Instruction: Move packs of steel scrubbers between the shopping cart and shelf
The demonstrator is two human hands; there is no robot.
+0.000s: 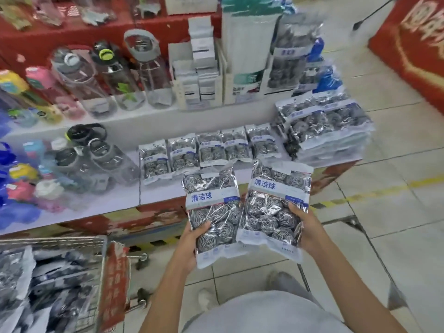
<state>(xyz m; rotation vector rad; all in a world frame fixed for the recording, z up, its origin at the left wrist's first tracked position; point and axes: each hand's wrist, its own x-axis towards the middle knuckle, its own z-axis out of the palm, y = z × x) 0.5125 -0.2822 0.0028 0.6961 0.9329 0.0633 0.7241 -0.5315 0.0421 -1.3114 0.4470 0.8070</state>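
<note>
You are midway: your left hand [192, 239] and right hand [306, 227] each clasp a clear plastic pack of silver steel scrubbers [213, 217] before the white lower shelf [163, 195], where a row already lies, while the wire shopping cart [52, 280] at left looks well stocked.

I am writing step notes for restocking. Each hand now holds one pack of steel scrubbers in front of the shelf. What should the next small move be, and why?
Probably reach forward and lay the right hand's pack on the lower shelf, in the bare strip before the row of packs. Both the left hand and right hand are full, and the packs already point toward the shelf.
</note>
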